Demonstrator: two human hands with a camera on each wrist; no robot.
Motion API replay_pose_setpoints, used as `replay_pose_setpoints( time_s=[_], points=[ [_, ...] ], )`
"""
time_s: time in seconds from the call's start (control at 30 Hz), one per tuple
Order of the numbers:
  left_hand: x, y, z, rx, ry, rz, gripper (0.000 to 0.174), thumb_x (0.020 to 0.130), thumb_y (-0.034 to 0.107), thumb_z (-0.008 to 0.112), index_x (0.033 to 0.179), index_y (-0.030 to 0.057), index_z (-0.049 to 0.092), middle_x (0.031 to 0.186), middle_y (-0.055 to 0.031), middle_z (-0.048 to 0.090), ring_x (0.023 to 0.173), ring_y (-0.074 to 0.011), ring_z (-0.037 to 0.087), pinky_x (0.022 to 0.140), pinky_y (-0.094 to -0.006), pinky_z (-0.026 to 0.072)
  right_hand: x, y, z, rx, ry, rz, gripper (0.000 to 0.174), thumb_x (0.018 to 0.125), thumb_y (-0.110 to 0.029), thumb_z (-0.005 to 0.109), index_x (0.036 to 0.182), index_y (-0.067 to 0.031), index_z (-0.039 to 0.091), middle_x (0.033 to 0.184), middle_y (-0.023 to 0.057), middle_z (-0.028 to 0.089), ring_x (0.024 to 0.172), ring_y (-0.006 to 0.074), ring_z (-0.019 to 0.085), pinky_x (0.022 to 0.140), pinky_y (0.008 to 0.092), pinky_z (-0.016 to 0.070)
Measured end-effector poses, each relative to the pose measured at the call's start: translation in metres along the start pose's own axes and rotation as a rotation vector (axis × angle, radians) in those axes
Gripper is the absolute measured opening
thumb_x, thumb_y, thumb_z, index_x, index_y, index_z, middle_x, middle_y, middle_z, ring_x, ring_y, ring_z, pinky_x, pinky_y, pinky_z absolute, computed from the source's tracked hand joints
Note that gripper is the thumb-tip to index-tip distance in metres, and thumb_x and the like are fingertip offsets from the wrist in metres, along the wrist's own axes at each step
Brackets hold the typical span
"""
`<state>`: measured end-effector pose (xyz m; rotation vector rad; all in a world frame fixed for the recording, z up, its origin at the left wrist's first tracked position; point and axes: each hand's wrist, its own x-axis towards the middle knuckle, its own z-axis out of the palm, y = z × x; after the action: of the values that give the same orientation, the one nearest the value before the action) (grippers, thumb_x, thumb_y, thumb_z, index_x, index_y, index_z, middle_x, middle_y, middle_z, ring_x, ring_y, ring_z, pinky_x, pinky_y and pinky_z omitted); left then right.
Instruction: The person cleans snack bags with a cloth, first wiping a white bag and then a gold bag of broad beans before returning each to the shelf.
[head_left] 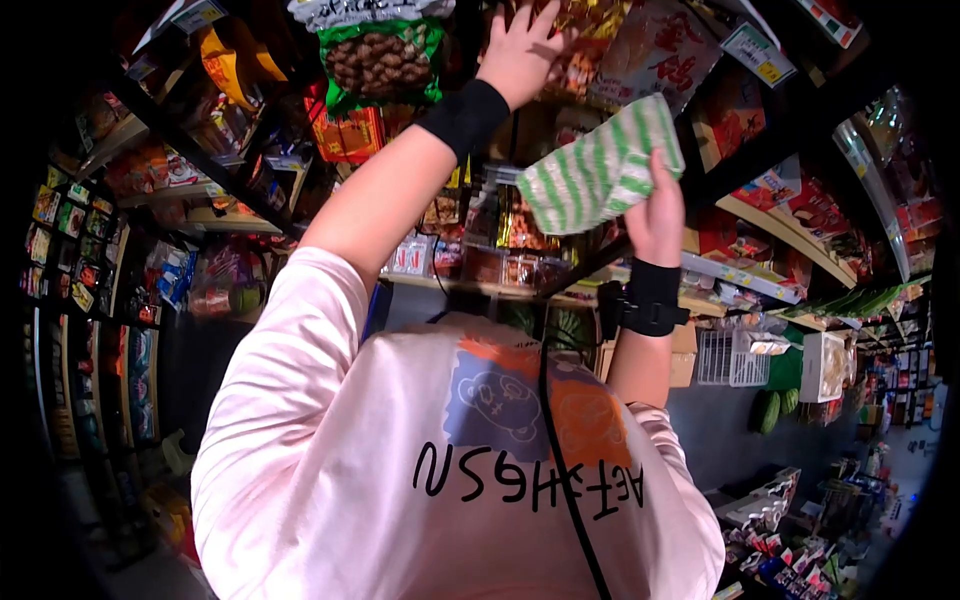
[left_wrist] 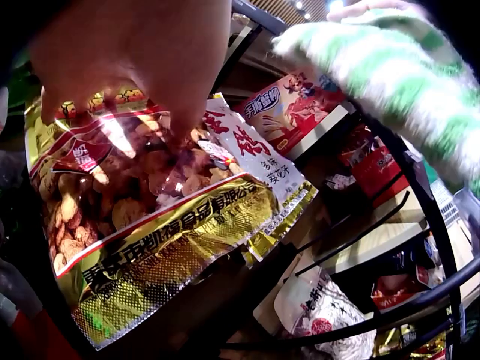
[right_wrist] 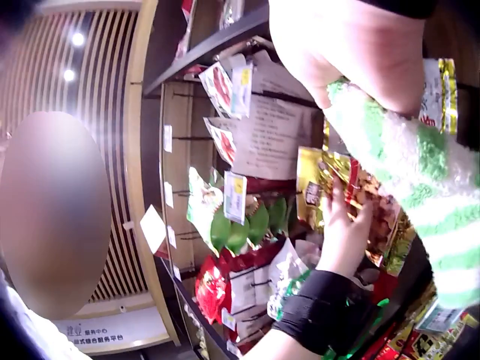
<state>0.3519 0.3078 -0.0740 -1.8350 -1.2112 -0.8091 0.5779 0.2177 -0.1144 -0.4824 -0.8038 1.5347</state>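
My right hand (head_left: 659, 215) grips a fluffy green-and-white striped cloth (head_left: 600, 170), thumb over its near side and the cloth fanning out to the left. With fingers spread, my left hand (head_left: 520, 55) touches the front of a gold-edged food bag (left_wrist: 172, 255) whose clear window shows brownish dried pieces. In the right wrist view the left hand (right_wrist: 346, 234) lies flat against that bag, fingertips on its upper part. A silvery bag with red characters (head_left: 655, 50) hangs just right of it. The cloth (left_wrist: 390, 75) is close by at the upper right of the left wrist view.
A green-edged bag of brown nuts (head_left: 380, 62) hangs left of my left hand. Black metal rails (left_wrist: 420, 300) and shelf edges run beside the bags. Price tags (head_left: 757, 53) stick out at the right. A white wire basket (head_left: 732, 358) and watermelons (head_left: 766, 411) are lower right.
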Motion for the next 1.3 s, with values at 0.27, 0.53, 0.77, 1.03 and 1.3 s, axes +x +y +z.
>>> replay_pose_setpoints(
  time_s=[0.27, 0.53, 0.77, 1.03, 1.3],
  points=[
    [-0.012, 0.000, 0.009, -0.275, -0.197, -0.144, 0.063, 0.074, 0.020, 0.064, 0.132, 0.0094, 0.043, 0.129, -0.0199, 0.044, 0.107, -0.0336, 0.050, 0.092, -0.0509, 0.0371, -0.064, -0.025, -0.063, -0.130, -0.111, 0.045, 0.039, 0.095, -0.020, 0.041, 0.126, 0.0039, 0.044, 0.107, 0.0176, 0.060, 0.082, 0.0178, 0.059, 0.079, 0.0351, 0.0499],
    [-0.082, 0.004, -0.077, -1.058, -0.183, -0.230, 0.035, 0.085, 0.009, 0.055, 0.119, 0.0041, 0.053, 0.119, -0.0131, 0.055, 0.106, -0.0254, 0.055, 0.092, -0.0332, 0.0433, -0.057, 0.156, -0.195, 0.235, 0.343, 0.804, 0.030, 0.094, -0.023, 0.041, 0.111, -0.0005, 0.053, 0.096, 0.0117, 0.060, 0.086, 0.0249, 0.061, 0.081, 0.0392, 0.0521],
    [-0.163, -0.006, -0.133, -1.360, -0.789, -0.543, 0.017, 0.091, 0.003, 0.046, 0.099, -0.0009, 0.061, 0.097, -0.0099, 0.065, 0.091, -0.0203, 0.061, 0.083, -0.0310, 0.0468, -0.065, 0.308, -0.305, -0.612, 0.166, 0.661, 0.046, 0.070, -0.015, 0.064, 0.113, -0.0037, 0.052, 0.100, 0.0166, 0.061, 0.091, 0.0335, 0.060, 0.082, 0.0396, 0.0491],
    [-0.213, -0.016, -0.144, -1.183, -1.039, -0.800, 0.019, 0.091, 0.004, 0.049, 0.105, 0.0000, 0.060, 0.096, -0.0089, 0.065, 0.087, -0.0170, 0.060, 0.082, -0.0275, 0.0454, -0.018, 0.407, -0.323, 0.284, 0.625, 0.624, 0.032, 0.088, -0.040, 0.051, 0.097, -0.0111, 0.062, 0.086, 0.0047, 0.064, 0.079, 0.0230, 0.062, 0.075, 0.0378, 0.0500],
    [-0.237, -0.025, -0.144, -1.156, -1.106, -0.937, 0.024, 0.089, -0.002, 0.045, 0.108, -0.0003, 0.059, 0.098, -0.0072, 0.064, 0.090, -0.0144, 0.058, 0.083, -0.0261, 0.0445, 0.008, 0.399, -0.326, 0.301, 0.634, 0.611, 0.048, 0.086, -0.051, 0.058, 0.112, -0.0110, 0.059, 0.101, 0.0040, 0.064, 0.085, 0.0221, 0.063, 0.075, 0.0382, 0.0504]
  ],
)
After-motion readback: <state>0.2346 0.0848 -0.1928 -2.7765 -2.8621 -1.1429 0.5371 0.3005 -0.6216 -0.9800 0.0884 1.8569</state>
